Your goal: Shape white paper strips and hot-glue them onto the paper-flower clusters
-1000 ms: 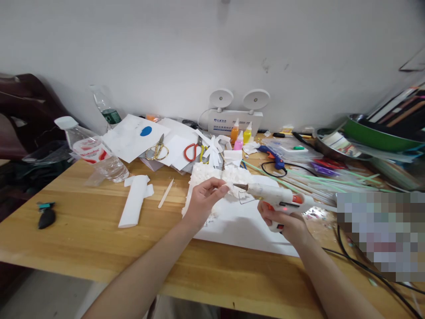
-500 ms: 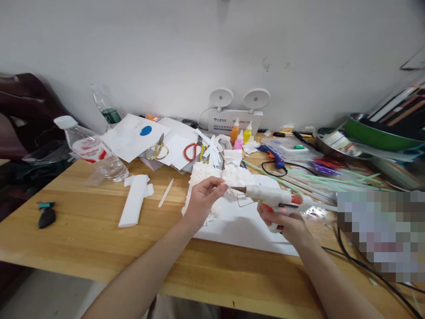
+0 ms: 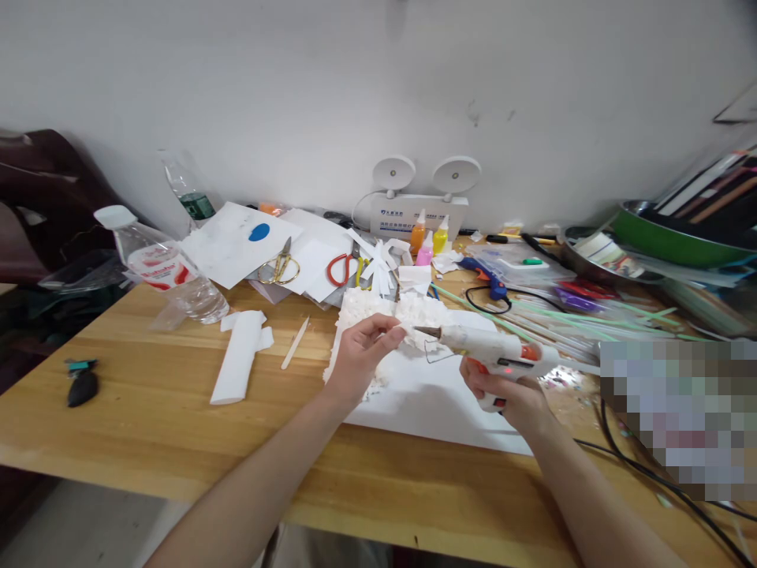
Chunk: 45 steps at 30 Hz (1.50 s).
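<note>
My right hand (image 3: 502, 392) is wrapped round the grip of a white hot glue gun (image 3: 485, 344), whose metal nozzle points left. Close to that nozzle tip, my left hand (image 3: 367, 353) pinches a small white piece, perhaps paper (image 3: 404, 331); its shape is mostly hidden by the fingers. Whether the nozzle touches it I cannot tell. Beneath both hands lies a white sheet (image 3: 426, 410), with crumpled, textured white pieces (image 3: 360, 304) on its far part.
Left of the hands are a folded white paper piece (image 3: 240, 359), a pointed white stick (image 3: 294, 343) and a tilted water bottle (image 3: 165, 268). Behind lie gold scissors (image 3: 281, 267), red-handled scissors (image 3: 339, 270) and paint bottles (image 3: 440, 237). A blue glue gun (image 3: 490, 276) and cables (image 3: 650, 473) are right.
The glue gun has shifted very slightly to the right, with its nozzle a little farther from my left fingertips. My left hand stays nearly in place, still pinching the white piece.
</note>
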Each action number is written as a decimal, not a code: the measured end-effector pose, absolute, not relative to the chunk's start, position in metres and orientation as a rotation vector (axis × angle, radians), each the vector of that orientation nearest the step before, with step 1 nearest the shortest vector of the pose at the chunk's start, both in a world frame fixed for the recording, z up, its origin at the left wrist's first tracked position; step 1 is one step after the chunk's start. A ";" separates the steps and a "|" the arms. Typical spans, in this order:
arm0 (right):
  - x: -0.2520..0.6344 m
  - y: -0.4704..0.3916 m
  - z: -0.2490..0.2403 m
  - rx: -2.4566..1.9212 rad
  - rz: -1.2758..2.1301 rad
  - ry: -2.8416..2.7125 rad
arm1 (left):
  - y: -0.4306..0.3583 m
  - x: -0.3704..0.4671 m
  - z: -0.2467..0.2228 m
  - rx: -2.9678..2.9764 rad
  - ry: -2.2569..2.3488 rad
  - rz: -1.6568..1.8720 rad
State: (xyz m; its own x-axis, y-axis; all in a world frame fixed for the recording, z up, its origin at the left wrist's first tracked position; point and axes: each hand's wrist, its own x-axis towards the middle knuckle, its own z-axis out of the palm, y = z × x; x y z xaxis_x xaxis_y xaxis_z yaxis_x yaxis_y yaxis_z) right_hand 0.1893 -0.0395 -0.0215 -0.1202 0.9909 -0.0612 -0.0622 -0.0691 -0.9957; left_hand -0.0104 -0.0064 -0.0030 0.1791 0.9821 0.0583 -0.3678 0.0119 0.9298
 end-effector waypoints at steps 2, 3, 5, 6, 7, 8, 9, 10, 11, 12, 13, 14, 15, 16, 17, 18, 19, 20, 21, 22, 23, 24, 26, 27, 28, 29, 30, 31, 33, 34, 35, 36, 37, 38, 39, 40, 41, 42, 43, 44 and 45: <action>0.189 -0.039 -0.021 -1.134 1.378 -1.220 | -0.006 -0.011 -0.003 1.031 0.789 1.243; 0.189 -0.039 -0.022 -1.137 1.383 -1.218 | -0.006 -0.010 -0.002 1.031 0.790 1.246; 0.190 -0.040 -0.022 -1.160 1.398 -1.201 | -0.006 -0.010 -0.002 1.024 0.789 1.252; 0.191 -0.040 -0.023 -1.173 1.406 -1.191 | -0.006 -0.010 -0.002 1.019 0.788 1.255; 0.191 -0.040 -0.024 -1.183 1.412 -1.183 | -0.005 -0.010 -0.003 1.017 0.786 1.257; 0.192 -0.040 -0.024 -1.188 1.417 -1.179 | -0.005 -0.010 -0.003 1.017 0.783 1.260; 0.192 -0.040 -0.025 -1.187 1.421 -1.178 | -0.005 -0.010 -0.004 1.017 0.780 1.263; 0.192 -0.040 -0.025 -1.183 1.425 -1.182 | -0.005 -0.010 -0.004 1.019 0.777 1.265; 0.192 -0.040 -0.025 -1.181 1.424 -1.184 | -0.005 -0.010 -0.005 1.021 0.773 1.266; 0.192 -0.040 -0.025 -1.183 1.422 -1.187 | -0.005 -0.010 -0.005 1.021 0.770 1.267; 0.192 -0.040 -0.025 -1.191 1.418 -1.189 | -0.004 -0.009 -0.005 1.020 0.768 1.268; 0.192 -0.040 -0.025 -1.203 1.414 -1.188 | -0.004 -0.009 -0.006 1.018 0.768 1.269; 0.192 -0.040 -0.026 -1.218 1.408 -1.183 | -0.004 -0.009 -0.005 1.016 0.770 1.271; 0.192 -0.041 -0.026 -1.231 1.405 -1.175 | -0.005 -0.009 -0.005 1.013 0.772 1.274; 0.192 -0.041 -0.026 -1.244 1.406 -1.167 | -0.005 -0.009 -0.005 1.010 0.774 1.277; 0.192 -0.041 -0.026 -1.253 1.410 -1.163 | -0.005 -0.009 -0.005 1.008 0.776 1.277; 0.192 -0.041 -0.026 -1.258 1.413 -1.161 | -0.005 -0.009 -0.004 1.008 0.778 1.277; 0.193 -0.041 -0.026 -1.261 1.417 -1.166 | -0.005 -0.009 -0.004 1.008 0.782 1.277; 0.193 -0.041 -0.026 -1.262 1.420 -1.176 | -0.005 -0.009 -0.004 1.008 0.785 1.277; 0.193 -0.041 -0.026 -1.257 1.420 -1.185 | -0.005 -0.009 -0.003 1.008 0.791 1.275; 0.193 -0.040 -0.026 -1.247 1.415 -1.192 | -0.005 -0.009 -0.003 1.007 0.797 1.274; 0.193 -0.040 -0.026 -1.236 1.413 -1.198 | -0.006 -0.009 -0.002 1.007 0.803 1.273; 0.193 -0.040 -0.025 -1.215 1.411 -1.212 | -0.006 -0.009 -0.002 1.005 0.807 1.267; 0.192 -0.040 -0.025 -1.201 1.403 -1.216 | -0.006 -0.009 -0.001 1.004 0.806 1.264; 0.192 -0.040 -0.024 -1.193 1.395 -1.218 | -0.006 -0.009 -0.001 1.002 0.806 1.262; 0.192 -0.040 -0.023 -1.189 1.389 -1.218 | -0.006 -0.009 -0.001 0.999 0.805 1.262; 0.191 -0.040 -0.022 -1.192 1.383 -1.212 | -0.006 -0.009 -0.001 0.996 0.808 1.262; 0.191 -0.040 -0.022 -1.201 1.380 -1.203 | -0.006 -0.009 -0.001 0.994 0.812 1.263; 0.190 -0.041 -0.020 -1.229 1.384 -1.187 | -0.006 -0.009 -0.001 0.994 0.824 1.264; 0.190 -0.041 -0.020 -1.233 1.387 -1.187 | -0.006 -0.009 0.000 0.997 0.829 1.263; 0.190 -0.041 -0.019 -1.228 1.382 -1.189 | -0.006 -0.009 0.000 1.000 0.831 1.262; 0.189 -0.041 -0.019 -1.221 1.377 -1.193 | -0.006 -0.009 0.000 1.003 0.831 1.260; 0.189 -0.041 -0.019 -1.215 1.373 -1.199 | -0.006 -0.009 -0.001 1.005 0.827 1.260; 0.190 -0.041 -0.019 -1.214 1.369 -1.204 | -0.006 -0.009 -0.001 1.005 0.823 1.260; 0.190 -0.041 -0.019 -1.221 1.368 -1.207 | -0.006 -0.009 -0.001 1.005 0.818 1.260; 0.190 -0.041 -0.019 -1.234 1.367 -1.206 | -0.006 -0.009 -0.001 1.005 0.811 1.261; 0.190 -0.041 -0.019 -1.246 1.368 -1.205 | -0.006 -0.009 -0.002 1.005 0.805 1.263; 0.190 -0.041 -0.020 -1.258 1.364 -1.203 | -0.006 -0.009 -0.002 1.005 0.800 1.265; 0.191 -0.041 -0.020 -1.270 1.358 -1.203 | -0.006 -0.010 -0.003 1.005 0.796 1.265; 0.191 -0.040 -0.020 -1.283 1.350 -1.209 | -0.005 -0.010 -0.003 1.007 0.793 1.265; 0.191 -0.040 -0.020 -1.295 1.343 -1.226 | -0.005 -0.010 -0.004 1.010 0.792 1.266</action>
State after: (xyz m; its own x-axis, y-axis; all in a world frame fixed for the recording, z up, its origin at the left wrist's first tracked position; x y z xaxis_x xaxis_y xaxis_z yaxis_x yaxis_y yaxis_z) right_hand 0.1909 -0.0397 -0.0200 -0.0710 0.9889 -0.1305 0.0398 -0.1279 -0.9910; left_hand -0.0100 -0.0047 -0.0037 0.1564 0.9861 0.0564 -0.3809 0.0075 0.9246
